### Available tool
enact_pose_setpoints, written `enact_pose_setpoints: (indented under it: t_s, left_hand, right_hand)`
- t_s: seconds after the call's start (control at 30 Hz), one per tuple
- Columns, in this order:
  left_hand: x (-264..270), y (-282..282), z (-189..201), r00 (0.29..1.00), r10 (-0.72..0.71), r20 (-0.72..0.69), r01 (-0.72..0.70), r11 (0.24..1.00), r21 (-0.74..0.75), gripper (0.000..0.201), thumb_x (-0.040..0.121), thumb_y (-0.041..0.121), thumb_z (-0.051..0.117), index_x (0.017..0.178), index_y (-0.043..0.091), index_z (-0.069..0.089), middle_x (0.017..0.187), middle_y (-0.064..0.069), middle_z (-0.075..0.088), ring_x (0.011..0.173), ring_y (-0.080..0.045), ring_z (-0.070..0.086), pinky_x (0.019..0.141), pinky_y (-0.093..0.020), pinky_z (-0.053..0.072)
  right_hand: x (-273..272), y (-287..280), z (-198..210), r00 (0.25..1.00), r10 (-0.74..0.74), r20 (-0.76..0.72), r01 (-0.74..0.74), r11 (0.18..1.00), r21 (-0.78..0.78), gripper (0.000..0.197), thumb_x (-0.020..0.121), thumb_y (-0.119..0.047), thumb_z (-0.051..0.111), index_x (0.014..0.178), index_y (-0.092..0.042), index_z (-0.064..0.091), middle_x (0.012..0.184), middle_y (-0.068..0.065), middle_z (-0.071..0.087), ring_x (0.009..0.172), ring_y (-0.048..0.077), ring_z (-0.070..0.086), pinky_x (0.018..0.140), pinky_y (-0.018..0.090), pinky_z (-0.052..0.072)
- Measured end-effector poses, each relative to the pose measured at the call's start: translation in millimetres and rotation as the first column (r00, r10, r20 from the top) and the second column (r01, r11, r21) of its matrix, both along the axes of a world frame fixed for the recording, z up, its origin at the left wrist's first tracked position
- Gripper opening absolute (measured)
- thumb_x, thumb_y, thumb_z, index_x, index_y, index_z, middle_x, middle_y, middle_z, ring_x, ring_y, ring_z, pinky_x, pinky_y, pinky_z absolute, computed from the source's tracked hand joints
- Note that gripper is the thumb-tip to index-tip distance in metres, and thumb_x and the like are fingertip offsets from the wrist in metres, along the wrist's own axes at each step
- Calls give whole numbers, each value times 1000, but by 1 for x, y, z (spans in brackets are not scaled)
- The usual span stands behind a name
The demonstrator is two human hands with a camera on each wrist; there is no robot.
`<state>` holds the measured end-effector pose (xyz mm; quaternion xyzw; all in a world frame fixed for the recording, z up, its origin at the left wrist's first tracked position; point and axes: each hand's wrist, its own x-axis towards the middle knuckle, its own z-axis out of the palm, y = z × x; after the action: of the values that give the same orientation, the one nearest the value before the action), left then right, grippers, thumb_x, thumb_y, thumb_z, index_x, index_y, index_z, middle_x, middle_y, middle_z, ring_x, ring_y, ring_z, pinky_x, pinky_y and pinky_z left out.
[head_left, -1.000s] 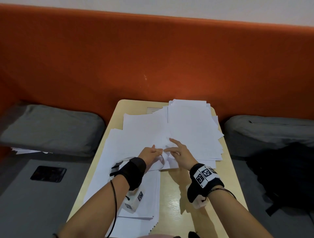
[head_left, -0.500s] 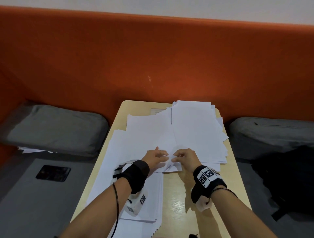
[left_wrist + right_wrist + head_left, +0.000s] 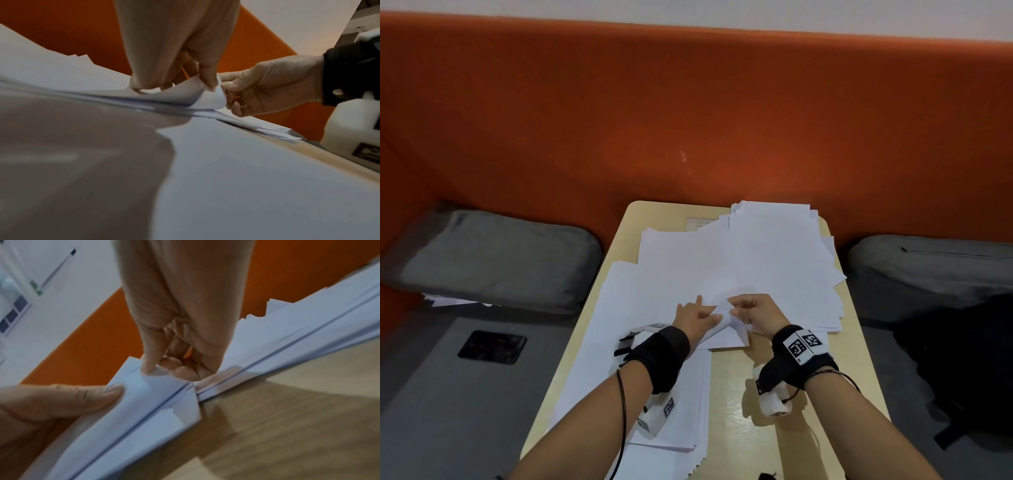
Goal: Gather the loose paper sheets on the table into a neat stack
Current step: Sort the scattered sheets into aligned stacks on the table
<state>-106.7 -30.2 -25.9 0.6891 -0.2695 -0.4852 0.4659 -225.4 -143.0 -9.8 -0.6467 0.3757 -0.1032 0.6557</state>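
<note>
Both hands, left hand (image 3: 697, 317) and right hand (image 3: 755, 313), pinch with their fingers (image 3: 208, 76) one curled corner of the thin white paper sheets (image 3: 726, 317), which risks tearing or creasing if they pull apart.

Black wrist straps (image 3: 664, 356) with white camera blocks (image 3: 774, 399), square black-and-white markers (image 3: 803, 344), thin black cable (image 3: 623, 421).

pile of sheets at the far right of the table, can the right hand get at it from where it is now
Probably yes. The right hand sits at the near edge of that pile of sheets, with nothing between them. But its fingers are pinching a lifted sheet corner with the left hand, so it must let go first.
</note>
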Motion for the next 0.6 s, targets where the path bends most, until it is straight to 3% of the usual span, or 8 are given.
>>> enact_pose_setpoints:
  t_s: [0.1, 0.2, 0.3, 0.43, 0.53, 0.6]
  left_hand:
    - [2, 1, 0, 1000, -20, 11, 20, 1000, 9, 27, 89, 11, 58, 114, 2, 64, 151, -17, 26, 145, -10, 6, 120, -44, 7]
    - [1, 1, 0, 997, -54, 63, 50, 997, 58, 37, 91, 17, 56, 125, 3, 56, 155, -11, 14, 145, -12, -1, 120, -44, 1]
    - [1, 0, 0, 997, -53, 62, 48, 996, 74, 41, 91, 19, 57, 129, 6, 53, 157, -9, 8, 146, -14, 1, 120, -43, 2]
    - [1, 1, 0, 998, -51, 44, 48, 997, 67, 37, 90, 17, 57, 125, 4, 56, 156, -11, 8, 146, -12, 3, 120, -43, 5]
    - [1, 0, 3, 997, -63, 51, 59, 996, 60, 33, 91, 14, 55, 123, 5, 58, 156, -12, 11, 146, -13, 1, 120, -44, 1]
    - [2, 1, 3, 996, -70, 47, 67, 996, 62, 33, 91, 14, 55, 123, 7, 59, 156, -11, 9, 145, -13, -2, 119, -44, 0]
  right_hand:
    - [3, 2, -1, 998, -68, -5, 68, 997, 27, 20, 87, 8, 57, 101, 0, 67, 69, -3, 63, 49, -3, 54, 50, 10, 41]
    - [6, 3, -5, 993, -114, -19, 114, 993, 31, 11, 86, 0, 62, 83, -7, 69, 74, -3, 62, 66, 6, 54, 59, 17, 40]
    - [10, 5, -7, 992, -121, -18, 122, 992, 27, 18, 86, -4, 63, 73, -14, 67, 75, -2, 63, 69, 8, 52, 61, 19, 39]
    - [8, 4, -5, 995, -98, -27, 99, 994, 37, 9, 87, 0, 61, 85, -6, 68, 78, 0, 63, 71, 9, 55, 61, 17, 42]
    - [4, 2, -1, 998, -66, -7, 67, 994, 85, 18, 87, 8, 57, 100, -2, 65, 76, 2, 63, 61, 6, 60, 53, 12, 46]
    - [3, 3, 0, 997, -74, -1, 74, 994, 83, 16, 86, 9, 57, 95, -2, 66, 73, 2, 63, 54, 2, 60, 51, 11, 45]
